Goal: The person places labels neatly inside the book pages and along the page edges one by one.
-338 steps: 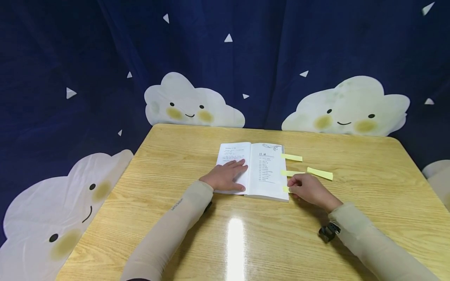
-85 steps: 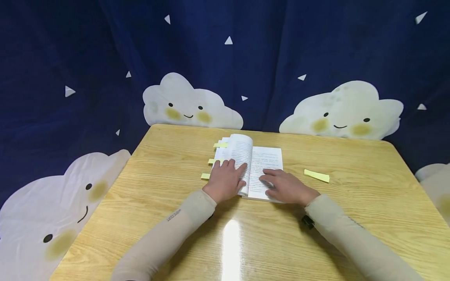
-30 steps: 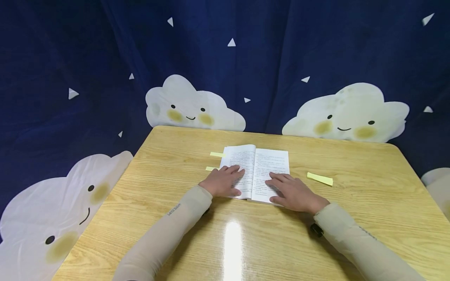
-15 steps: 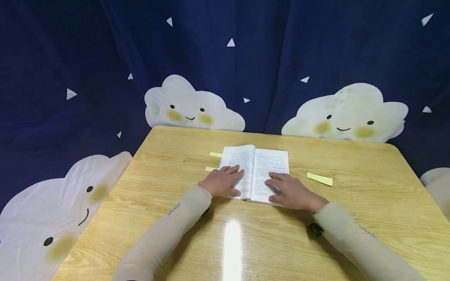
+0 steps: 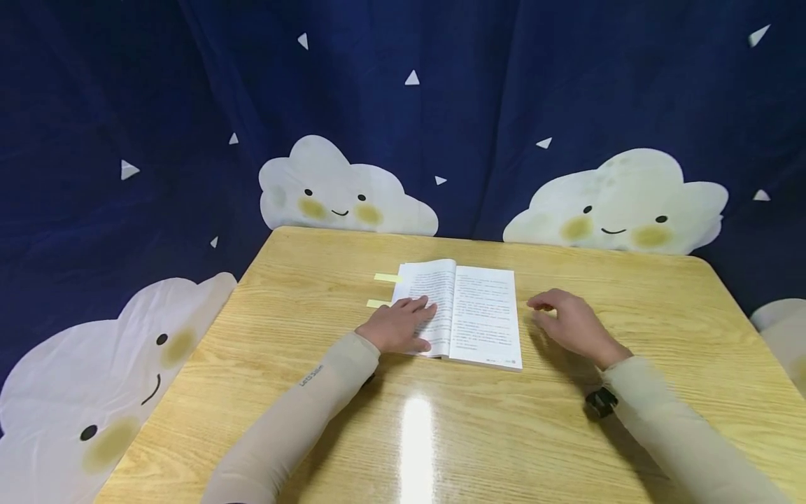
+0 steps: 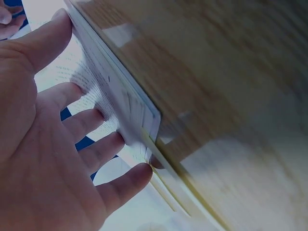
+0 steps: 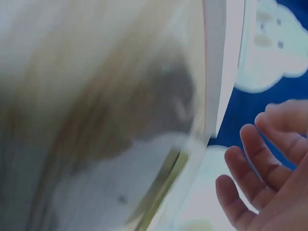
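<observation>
An open book lies on the table, text on both pages. My left hand rests on the left page with its fingers spread; in the left wrist view the thumb and fingertips lie along the page. Yellow paper strips, an upper one and a lower one, stick out past the book's left edge. My right hand hovers over the table right of the book, fingers loosely bent and holding nothing. Near it, the right wrist view shows a loose yellow strip on the table; the hand hides it in the head view.
The wooden table extends around the book, with a light reflection in front. Behind it hangs a dark blue curtain printed with smiling clouds and white triangles. A dark wrist device sits at the right cuff.
Earlier, pages were turned leftward, carrying the strips from the right side to the left. In the last half second my right hand left the right page and moved right; my left hand stayed.
</observation>
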Tool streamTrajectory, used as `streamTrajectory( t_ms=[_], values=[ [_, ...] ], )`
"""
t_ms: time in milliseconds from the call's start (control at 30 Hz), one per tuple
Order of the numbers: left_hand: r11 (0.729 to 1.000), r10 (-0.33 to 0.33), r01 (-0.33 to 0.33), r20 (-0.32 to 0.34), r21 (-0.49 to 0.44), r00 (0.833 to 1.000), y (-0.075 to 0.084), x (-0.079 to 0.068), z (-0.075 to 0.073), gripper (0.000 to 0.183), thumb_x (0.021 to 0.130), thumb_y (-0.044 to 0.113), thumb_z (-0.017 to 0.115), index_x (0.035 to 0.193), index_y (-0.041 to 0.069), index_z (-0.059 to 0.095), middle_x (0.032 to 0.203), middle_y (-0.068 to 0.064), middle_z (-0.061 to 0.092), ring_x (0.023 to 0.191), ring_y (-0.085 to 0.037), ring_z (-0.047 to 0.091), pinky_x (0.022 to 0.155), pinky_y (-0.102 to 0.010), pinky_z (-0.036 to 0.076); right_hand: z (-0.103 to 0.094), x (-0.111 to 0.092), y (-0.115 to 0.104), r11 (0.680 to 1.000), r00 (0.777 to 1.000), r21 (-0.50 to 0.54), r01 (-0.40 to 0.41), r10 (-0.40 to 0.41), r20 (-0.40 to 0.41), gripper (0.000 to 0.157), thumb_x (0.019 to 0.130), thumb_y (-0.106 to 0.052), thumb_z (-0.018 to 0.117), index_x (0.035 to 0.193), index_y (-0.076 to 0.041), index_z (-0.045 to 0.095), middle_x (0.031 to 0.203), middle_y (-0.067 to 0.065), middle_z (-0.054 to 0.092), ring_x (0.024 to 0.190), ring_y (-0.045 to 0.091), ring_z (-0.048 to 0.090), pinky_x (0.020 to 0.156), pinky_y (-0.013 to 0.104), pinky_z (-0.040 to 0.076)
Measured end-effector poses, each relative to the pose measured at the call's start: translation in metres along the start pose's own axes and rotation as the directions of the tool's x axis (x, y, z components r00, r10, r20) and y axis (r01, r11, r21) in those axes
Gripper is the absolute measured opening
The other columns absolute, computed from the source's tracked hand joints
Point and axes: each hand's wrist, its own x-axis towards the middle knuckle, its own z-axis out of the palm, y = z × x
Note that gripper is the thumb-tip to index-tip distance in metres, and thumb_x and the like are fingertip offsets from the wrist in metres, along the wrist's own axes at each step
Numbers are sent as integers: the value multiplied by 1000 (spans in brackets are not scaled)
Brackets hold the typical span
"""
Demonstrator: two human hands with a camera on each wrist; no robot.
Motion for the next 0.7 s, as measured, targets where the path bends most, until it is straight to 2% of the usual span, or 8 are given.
streamTrajectory(
  t_ms=[133,400,567,700],
  values=[
    [1000,-2,2,7,-10,1000,-1,-1,1,77,97,54,55,160,27,20,169,2,14,154,-26,23,116,-54,35,-12,-1,19,995,997,-68,-72,73,13,24,94,-7,59,113,4,70,109,24,69,95,37,66,82,54,52],
    [1000,0,0,10,-7,1000,-1,0,2,77,97,55,54,160,28,19,169,3,12,155,-26,23,116,-54,35,-23,-1,42,972,987,-207,-114,134,86,24,91,-8,58,107,3,72,97,22,70,83,32,65,72,49,52],
    [1000,-9,9,4,-4,1000,-1,1,3,78,96,54,55,160,29,19,169,3,13,155,-26,23,116,-53,35,-27,-2,48,960,979,-242,-139,170,112,25,89,-8,59,107,3,72,99,24,69,84,33,65,71,49,52],
    [1000,-12,12,6,3,1000,-1,2,3,78,96,55,56,160,29,19,169,3,13,155,-25,22,116,-52,35,-27,-3,53,954,971,-256,-158,197,133,26,88,-8,59,108,3,71,97,22,68,79,29,63,65,43,50]
  ],
)
